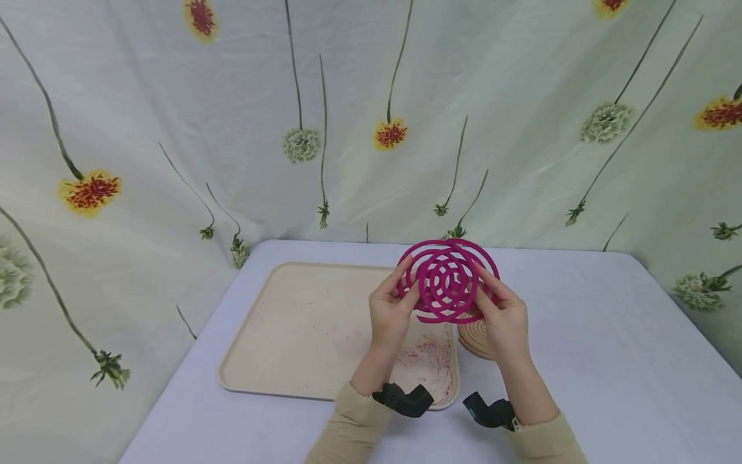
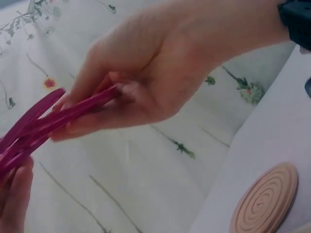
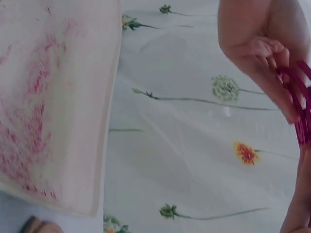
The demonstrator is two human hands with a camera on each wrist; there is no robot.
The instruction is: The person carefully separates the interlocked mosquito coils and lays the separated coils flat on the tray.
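A pair of magenta mosquito coils [image 1: 439, 281] is held up over the tray's right end, their spiral rings overlapping and offset sideways. My left hand [image 1: 390, 316] pinches the left edge between thumb and fingers. On the opposite side my right hand [image 1: 505, 321] grips the right edge the same way. Seen edge-on in the left wrist view, the coil strips [image 2: 68, 112] fan slightly apart near the left hand [image 2: 141, 73]. In the right wrist view the coils [image 3: 303, 111] are cut off by the frame's right edge.
A beige rectangular tray [image 1: 290, 322] lies on the white-covered table [image 1: 608, 335], with pinkish-red crumbs and streaks at its right end. Just right of it sits a round stack of tan coils [image 1: 476, 338], partly behind the right hand. Flower-printed cloth [image 1: 348, 187] hangs behind.
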